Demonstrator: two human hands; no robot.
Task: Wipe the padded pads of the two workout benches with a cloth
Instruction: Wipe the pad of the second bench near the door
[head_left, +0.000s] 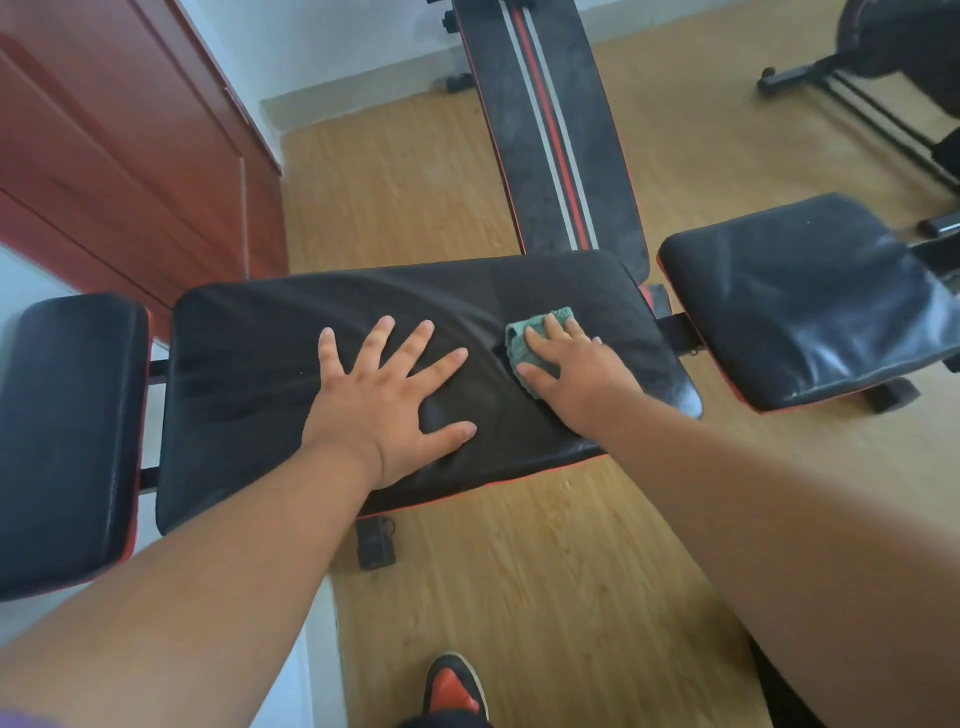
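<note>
The right hand (563, 364) covers most of the green cloth (524, 345); only its top and left edges peek out. The left hand (387, 395) hides a patch of the middle pad (249, 374). The left-end pad (67, 431) runs off the left edge, and the striped bench (550, 130) is cut off at the top. A red-and-black shoe (454, 686) is clipped by the bottom edge. The dark machine (893, 41) top right is largely out of frame, too little of it to tell what it is.
</note>
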